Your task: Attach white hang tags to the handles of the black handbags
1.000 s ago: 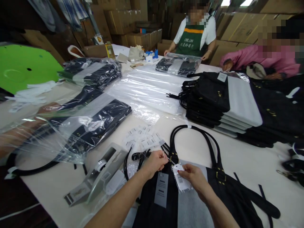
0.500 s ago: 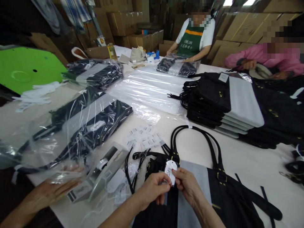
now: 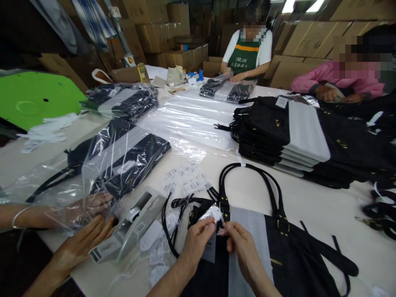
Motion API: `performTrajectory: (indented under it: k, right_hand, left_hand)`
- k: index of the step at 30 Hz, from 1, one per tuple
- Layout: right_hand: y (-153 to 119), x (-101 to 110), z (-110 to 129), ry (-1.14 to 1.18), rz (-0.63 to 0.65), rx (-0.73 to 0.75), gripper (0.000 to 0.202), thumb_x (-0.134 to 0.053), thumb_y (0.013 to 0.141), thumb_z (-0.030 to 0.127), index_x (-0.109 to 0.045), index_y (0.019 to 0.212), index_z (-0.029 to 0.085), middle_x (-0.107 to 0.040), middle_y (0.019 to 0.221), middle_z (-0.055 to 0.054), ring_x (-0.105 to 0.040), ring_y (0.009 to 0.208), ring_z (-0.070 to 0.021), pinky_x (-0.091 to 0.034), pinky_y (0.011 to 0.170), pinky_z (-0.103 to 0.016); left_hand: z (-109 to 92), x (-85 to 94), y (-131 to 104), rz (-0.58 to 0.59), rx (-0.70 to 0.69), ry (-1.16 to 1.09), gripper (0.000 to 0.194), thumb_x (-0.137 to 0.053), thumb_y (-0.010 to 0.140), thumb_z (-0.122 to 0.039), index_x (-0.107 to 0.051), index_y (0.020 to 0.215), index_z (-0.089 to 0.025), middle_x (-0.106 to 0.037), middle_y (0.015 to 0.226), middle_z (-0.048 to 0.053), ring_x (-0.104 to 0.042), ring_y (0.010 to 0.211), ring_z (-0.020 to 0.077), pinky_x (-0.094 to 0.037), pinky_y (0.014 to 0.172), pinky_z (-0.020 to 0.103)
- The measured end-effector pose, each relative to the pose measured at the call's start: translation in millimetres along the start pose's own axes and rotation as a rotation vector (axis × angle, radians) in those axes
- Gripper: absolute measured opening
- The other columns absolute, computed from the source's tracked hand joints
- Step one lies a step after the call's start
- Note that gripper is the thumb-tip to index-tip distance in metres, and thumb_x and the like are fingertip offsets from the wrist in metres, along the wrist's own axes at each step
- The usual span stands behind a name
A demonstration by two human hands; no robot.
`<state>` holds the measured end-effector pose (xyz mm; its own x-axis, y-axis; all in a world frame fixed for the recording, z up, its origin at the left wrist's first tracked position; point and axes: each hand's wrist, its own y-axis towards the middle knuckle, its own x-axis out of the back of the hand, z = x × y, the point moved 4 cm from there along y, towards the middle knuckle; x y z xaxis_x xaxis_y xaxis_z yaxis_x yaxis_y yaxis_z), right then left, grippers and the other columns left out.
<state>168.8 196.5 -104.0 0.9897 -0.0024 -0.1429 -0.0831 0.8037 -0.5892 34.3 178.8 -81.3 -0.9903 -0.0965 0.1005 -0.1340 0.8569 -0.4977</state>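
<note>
A black bag with a grey centre panel (image 3: 247, 235) lies flat on the table before me, its looped handles pointing away. Over its left part, my left hand (image 3: 198, 237) pinches a small white tag in shiny wrap (image 3: 213, 212). Just to the right, my right hand (image 3: 239, 241) has thumb and forefinger pressed together near the tag's lower edge; whatever lies between them is too small to name. A translucent label (image 3: 209, 248) hangs below the left fingers. Left of the bag are a grey dispenser (image 3: 130, 222) and loose white tags (image 3: 151, 236).
Another person's hands (image 3: 83, 235) press a plastic-wrapped bag (image 3: 123, 161) at left. Printed labels (image 3: 188, 179) and clear plastic sheets (image 3: 198, 119) lie mid-table. Stacked black bags (image 3: 284, 140) stand at right. Two people (image 3: 247, 55) work across the table.
The tag has tilted and moved slightly left with my left hand; my right fingers have come away from its face. At left, the other person's second hand has come into view on the plastic.
</note>
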Motion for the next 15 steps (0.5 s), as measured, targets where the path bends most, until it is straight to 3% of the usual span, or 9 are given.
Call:
performTrajectory:
  k: [3,6,8,11,13,15]
  right_hand:
    - [-14,25,2,-0.040,-0.088,0.103,0.049,-0.065,0.063,0.051,-0.058,0.097,0.016,-0.064,0.061,-0.001,-0.055,0.055,-0.0135,-0.042,0.049,-0.021]
    - [-34,63,3,-0.220,-0.174,0.181,0.050,-0.060,0.066,0.053,-0.057,0.101,0.018,-0.066,0.087,-0.006,-0.061,0.072,-0.0197,-0.050,0.060,-0.028]
    - [-51,97,1,-0.397,-0.265,0.239,0.046,-0.054,0.068,0.054,-0.059,0.097,0.019,-0.064,0.095,-0.007,-0.061,0.080,-0.0227,-0.051,0.072,-0.034]
    - [-84,159,-9,-0.648,-0.475,0.300,0.046,-0.048,0.066,0.054,-0.060,0.092,0.017,-0.062,0.099,-0.011,-0.057,0.095,-0.0281,-0.042,0.091,-0.044]
    - [-109,199,-24,-0.810,-0.580,0.273,0.050,-0.044,0.063,0.054,-0.060,0.090,0.015,-0.060,0.101,-0.016,-0.054,0.100,-0.0331,-0.038,0.094,-0.050]
    - [-133,232,-45,-0.935,-0.602,0.200,0.045,-0.046,0.060,0.052,-0.062,0.085,0.017,-0.060,0.102,-0.018,-0.052,0.102,-0.0377,-0.036,0.093,-0.054]
  left_hand:
    - [1,12.2,-18,-0.030,-0.108,0.255,0.042,-0.047,0.076,-0.039,-0.062,0.105,-0.013,-0.063,0.102,0.012,-0.056,0.098,0.0239,-0.043,0.088,0.037]
    - [15,22.6,-45,-0.019,-0.247,0.529,0.039,-0.045,0.080,-0.037,-0.058,0.112,-0.019,-0.061,0.108,0.010,-0.055,0.101,0.0229,-0.045,0.089,0.037]
    - [31,29.3,-63,-0.005,-0.383,0.709,0.040,-0.047,0.080,-0.036,-0.055,0.116,-0.022,-0.060,0.112,0.008,-0.054,0.105,0.0227,-0.047,0.089,0.036]
    - [62,42.8,-90,-0.066,-0.564,0.934,0.043,-0.052,0.077,-0.035,-0.053,0.119,-0.023,-0.057,0.119,0.008,-0.050,0.111,0.0269,-0.047,0.088,0.041]
    - [83,57.8,-106,-0.208,-0.527,0.973,0.042,-0.047,0.079,-0.032,-0.052,0.119,-0.019,-0.054,0.122,0.011,-0.049,0.112,0.0292,-0.047,0.087,0.045]
    - [101,73.4,-119,-0.319,-0.366,0.921,0.042,-0.044,0.079,-0.033,-0.054,0.115,-0.014,-0.058,0.114,0.015,-0.054,0.105,0.0295,-0.047,0.086,0.045]
